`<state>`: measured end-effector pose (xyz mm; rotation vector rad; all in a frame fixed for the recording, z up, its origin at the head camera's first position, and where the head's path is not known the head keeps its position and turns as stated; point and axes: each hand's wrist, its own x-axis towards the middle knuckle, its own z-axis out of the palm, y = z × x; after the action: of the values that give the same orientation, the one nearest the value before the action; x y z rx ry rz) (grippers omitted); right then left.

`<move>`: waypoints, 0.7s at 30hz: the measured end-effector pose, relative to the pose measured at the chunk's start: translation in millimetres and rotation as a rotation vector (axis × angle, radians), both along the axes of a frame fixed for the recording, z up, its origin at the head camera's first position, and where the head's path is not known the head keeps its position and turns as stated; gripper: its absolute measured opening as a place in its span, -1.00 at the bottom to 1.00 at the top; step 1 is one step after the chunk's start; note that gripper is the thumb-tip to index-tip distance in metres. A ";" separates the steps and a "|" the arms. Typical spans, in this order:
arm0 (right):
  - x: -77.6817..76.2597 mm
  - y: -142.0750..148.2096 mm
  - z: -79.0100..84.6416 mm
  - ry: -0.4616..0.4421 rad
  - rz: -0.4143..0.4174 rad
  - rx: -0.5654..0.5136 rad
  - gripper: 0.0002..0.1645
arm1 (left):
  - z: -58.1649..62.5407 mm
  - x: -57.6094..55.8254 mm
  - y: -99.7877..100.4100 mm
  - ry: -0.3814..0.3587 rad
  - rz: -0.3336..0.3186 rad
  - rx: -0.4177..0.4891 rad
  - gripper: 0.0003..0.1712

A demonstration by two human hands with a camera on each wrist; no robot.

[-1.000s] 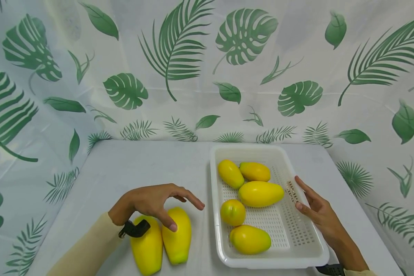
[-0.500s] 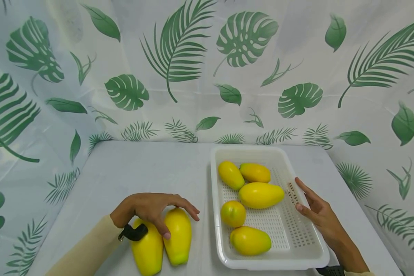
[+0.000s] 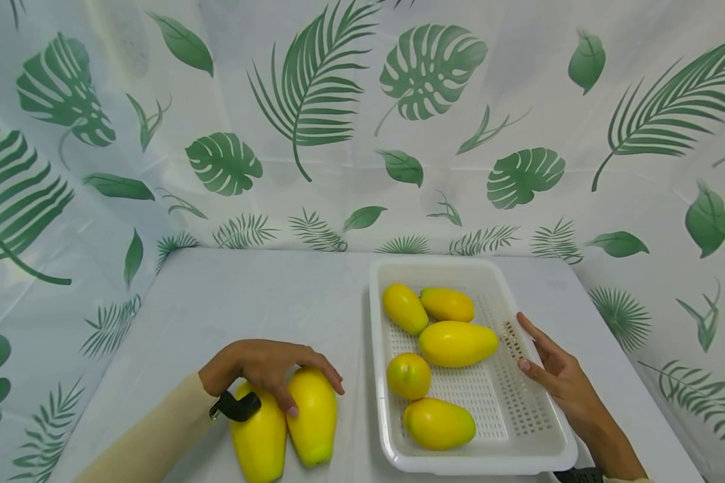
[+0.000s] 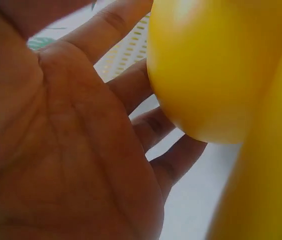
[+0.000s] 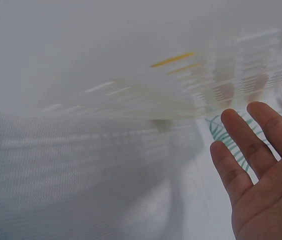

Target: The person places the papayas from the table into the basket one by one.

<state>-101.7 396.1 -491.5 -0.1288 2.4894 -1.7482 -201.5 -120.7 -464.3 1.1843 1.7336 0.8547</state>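
Two yellow papayas lie side by side on the table at the left in the head view. My left hand point(image 3: 272, 369) grips the right papaya point(image 3: 312, 419) near its far end, thumb on the near side and fingers round the far side. In the left wrist view the fingers point(image 4: 131, 85) curve behind this fruit. The other papaya point(image 3: 258, 436) lies under the wrist. My right hand point(image 3: 558, 376) holds the right rim of a white plastic basket point(image 3: 534, 436), thumb over the edge. The right wrist view shows several fingers point(image 5: 246, 142) extended along the basket's outer side.
Several yellow papayas point(image 3: 457, 343) lie inside the basket, mostly along its left and far parts. The basket stands on the right half of the white table point(image 3: 266, 288). Behind the table hangs a white curtain point(image 3: 338, 188) with green leaf prints.
My left hand has lowered and drawn slightly left, its fingers closing round the right papaya. The right hand keeps its place at the basket rim.
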 end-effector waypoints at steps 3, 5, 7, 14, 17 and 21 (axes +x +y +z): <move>0.1 0.0 -0.7 0.000 0.000 -0.006 -0.05 | -1.6 -2.9 1.4 0.006 -0.004 -0.027 -0.25; 0.2 -0.1 -1.0 0.001 -0.001 -0.006 -0.05 | -1.7 -4.1 1.9 0.005 0.000 -0.047 -0.25; 0.1 -0.1 -1.2 0.003 -0.002 -0.007 -0.05 | -1.1 -4.8 2.2 -0.009 0.005 -0.067 -0.25; -0.4 0.7 -1.2 0.014 0.003 0.003 -0.05 | -1.4 -4.2 4.3 -0.043 0.027 -0.062 -0.35; -0.5 1.1 -0.9 0.014 0.008 -0.002 -0.05 | -1.7 -3.7 6.3 -0.067 0.038 -0.055 -0.39; -0.8 1.0 -1.1 0.015 0.010 -0.005 -0.05 | -2.5 -3.6 9.1 -0.072 0.034 -0.055 -0.39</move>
<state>-102.6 397.2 -492.7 -0.1542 2.4899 -1.7568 -205.1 -111.7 -466.8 1.0789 1.7124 0.8543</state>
